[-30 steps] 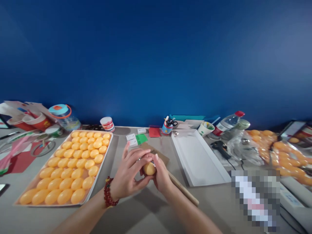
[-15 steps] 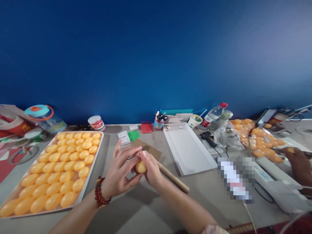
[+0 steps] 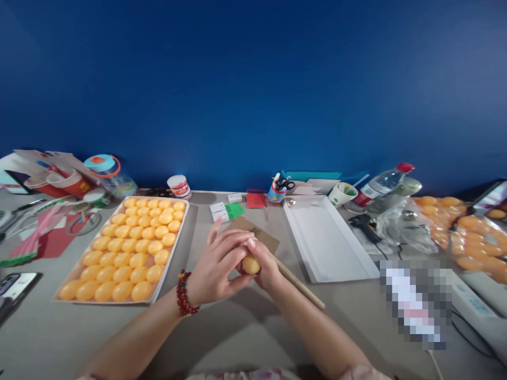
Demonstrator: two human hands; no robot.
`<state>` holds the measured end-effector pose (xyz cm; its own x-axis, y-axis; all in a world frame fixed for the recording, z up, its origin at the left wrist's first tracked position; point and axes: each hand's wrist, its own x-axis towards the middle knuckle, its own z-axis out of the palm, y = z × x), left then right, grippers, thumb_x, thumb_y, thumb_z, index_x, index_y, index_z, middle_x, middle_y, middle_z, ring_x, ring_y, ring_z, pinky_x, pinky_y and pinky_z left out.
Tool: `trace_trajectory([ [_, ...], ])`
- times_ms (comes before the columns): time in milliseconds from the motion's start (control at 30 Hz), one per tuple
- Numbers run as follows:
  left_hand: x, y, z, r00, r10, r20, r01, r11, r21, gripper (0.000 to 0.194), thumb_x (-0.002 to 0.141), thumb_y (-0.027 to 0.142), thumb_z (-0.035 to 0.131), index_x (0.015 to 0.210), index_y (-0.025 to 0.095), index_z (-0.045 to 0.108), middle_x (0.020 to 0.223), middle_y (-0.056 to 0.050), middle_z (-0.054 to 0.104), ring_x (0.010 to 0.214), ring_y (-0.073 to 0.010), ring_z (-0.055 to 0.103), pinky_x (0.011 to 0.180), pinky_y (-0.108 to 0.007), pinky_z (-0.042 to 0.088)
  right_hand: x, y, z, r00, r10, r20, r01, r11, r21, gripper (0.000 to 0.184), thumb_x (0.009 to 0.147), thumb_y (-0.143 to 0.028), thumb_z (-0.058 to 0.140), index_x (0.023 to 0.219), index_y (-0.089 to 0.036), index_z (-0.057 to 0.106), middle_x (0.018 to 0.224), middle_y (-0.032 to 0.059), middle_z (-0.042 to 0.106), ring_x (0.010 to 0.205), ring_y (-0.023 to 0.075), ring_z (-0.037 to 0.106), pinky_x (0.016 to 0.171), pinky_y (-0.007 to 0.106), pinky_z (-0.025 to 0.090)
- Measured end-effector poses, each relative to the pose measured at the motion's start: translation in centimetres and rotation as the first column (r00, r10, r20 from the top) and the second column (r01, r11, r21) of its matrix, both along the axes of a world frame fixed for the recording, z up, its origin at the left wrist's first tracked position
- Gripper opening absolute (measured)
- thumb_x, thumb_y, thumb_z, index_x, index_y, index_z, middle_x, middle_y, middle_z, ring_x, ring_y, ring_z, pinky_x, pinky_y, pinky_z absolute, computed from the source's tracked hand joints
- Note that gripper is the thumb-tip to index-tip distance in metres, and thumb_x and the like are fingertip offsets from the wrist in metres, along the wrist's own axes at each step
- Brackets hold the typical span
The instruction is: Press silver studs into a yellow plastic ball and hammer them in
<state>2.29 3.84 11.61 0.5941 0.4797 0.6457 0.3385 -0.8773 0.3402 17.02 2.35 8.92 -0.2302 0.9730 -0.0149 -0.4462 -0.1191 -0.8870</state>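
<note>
Both hands meet over the table's middle around one yellow plastic egg (image 3: 251, 264). My left hand (image 3: 217, 266), with a red bead bracelet on its wrist, curls its fingers over the egg's top while the forefinger sticks up. My right hand (image 3: 266, 266) cups the egg from the right and below. A wooden stick (image 3: 299, 285) lies on the table under my right wrist, on a brown card (image 3: 261, 238). To the left sits a tray (image 3: 170, 258) filled with several rows of yellow eggs (image 3: 134, 248).
An empty white tray (image 3: 325, 243) lies to the right. Behind it stand a pen cup (image 3: 276, 192), a paper cup (image 3: 341, 193) and a water bottle (image 3: 380, 184). Bags of orange eggs (image 3: 463, 232) and a glue gun (image 3: 366, 224) fill the right side. Cups and a jar (image 3: 109, 177) crowd the far left.
The hands stay closed on the egg and turn it slightly. The camera swung right, then back left. Another person's hand seen at the right edge half a second ago is out of view.
</note>
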Motion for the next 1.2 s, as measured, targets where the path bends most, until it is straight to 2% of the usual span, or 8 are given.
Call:
trace_trajectory([
  [167,0.4,-0.1,0.1,1.0,0.021,0.011,-0.021,1.0,0.009,0.036,0.085,0.032,0.065,0.117,0.019,0.055,0.128,-0.015,0.066,0.117,-0.0282,0.06,0.12,-0.062,0.013,0.2,-0.3,0.0,1.0,-0.024,0.02,0.024,1.0,-0.007,0.053,0.085,-0.064,0.059,0.058,-0.018,0.062,0.05,-0.0006,0.052,0.045,0.0109,0.042,0.044,0.026,0.032],
  [300,0.5,-0.1,0.1,0.999,0.009,0.036,-0.011,0.999,0.043,0.03,0.086,0.03,0.063,0.114,0.019,0.057,0.124,-0.014,0.069,0.117,-0.0272,0.061,0.121,-0.058,0.017,0.2,-0.4,-0.2,0.998,-0.062,0.022,0.063,0.997,-0.041,0.05,0.083,-0.063,0.063,0.06,-0.018,0.062,0.053,-0.0004,0.055,0.046,0.0107,0.043,0.043,0.025,0.032],
  [433,0.2,0.1,0.1,0.999,-0.001,0.048,0.0,1.0,0.019,0.036,0.084,0.028,0.065,0.118,0.019,0.056,0.125,-0.013,0.068,0.119,-0.0269,0.06,0.121,-0.058,0.016,-0.1,-0.3,0.3,0.994,-0.098,-0.044,0.092,0.989,-0.119,0.054,0.074,-0.072,0.067,0.07,-0.018,0.066,0.058,0.0,0.06,0.051,0.0129,0.051,0.046,0.025,0.039],
  [567,0.0,0.3,0.0,0.997,-0.012,0.071,0.014,1.0,-0.021,0.041,0.084,0.03,0.065,0.122,0.019,0.054,0.125,-0.014,0.068,0.119,-0.028,0.061,0.121,-0.06,0.015,-0.4,-0.1,1.1,0.985,-0.085,-0.147,0.053,0.977,-0.209,0.061,0.064,-0.078,0.07,0.074,-0.018,0.067,0.059,-0.0012,0.059,0.052,0.0134,0.053,0.048,0.025,0.043],
  [867,0.3,0.3,-0.5,0.997,-0.007,0.083,0.012,0.999,-0.051,0.032,0.083,0.029,0.065,0.112,0.02,0.055,0.119,-0.012,0.069,0.116,-0.0274,0.062,0.12,-0.061,0.016,-0.5,-0.2,0.8,0.994,-0.113,-0.014,0.107,0.972,-0.211,0.06,0.076,-0.073,0.064,0.058,-0.016,0.061,0.05,0.0003,0.055,0.045,0.0118,0.047,0.044,0.025,0.035],
  [1033,0.2,0.5,-0.4,0.994,-0.015,0.111,0.023,0.997,-0.076,0.035,0.083,0.029,0.064,0.116,0.02,0.055,0.12,-0.013,0.069,0.115,-0.0271,0.063,0.119,-0.06,0.021,-0.5,0.1,1.0,0.99,-0.131,-0.05,0.113,0.957,-0.267,0.061,0.07,-0.076,0.068,0.068,-0.015,0.064,0.054,-0.0003,0.058,0.049,0.0121,0.05,0.047,0.024,0.038],
  [1100,0.1,0.6,-0.3,0.992,-0.022,0.122,0.037,0.992,-0.12,0.041,0.084,0.03,0.065,0.122,0.019,0.054,0.123,-0.014,0.067,0.115,-0.0276,0.062,0.118,-0.06,0.023,-0.4,0.2,1.4,0.992,-0.105,-0.076,0.082,0.964,-0.254,0.064,0.07,-0.079,0.065,0.074,-0.016,0.065,0.056,-0.0002,0.059,0.051,0.0128,0.051,0.048,0.024,0.039],
  [1200,-0.1,0.9,-0.3,0.989,-0.038,0.144,0.063,0.983,-0.172,0.044,0.085,0.032,0.066,0.126,0.02,0.055,0.126,-0.015,0.065,0.117,-0.0282,0.061,0.116,-0.058,0.029,0.0,0.3,1.8,0.994,0.043,-0.101,-0.064,0.975,-0.213,0.067,0.073,-0.083,0.056,0.073,-0.016,0.064,0.054,0.0003,0.057,0.046,0.0119,0.047,0.041,0.023,0.034],
])
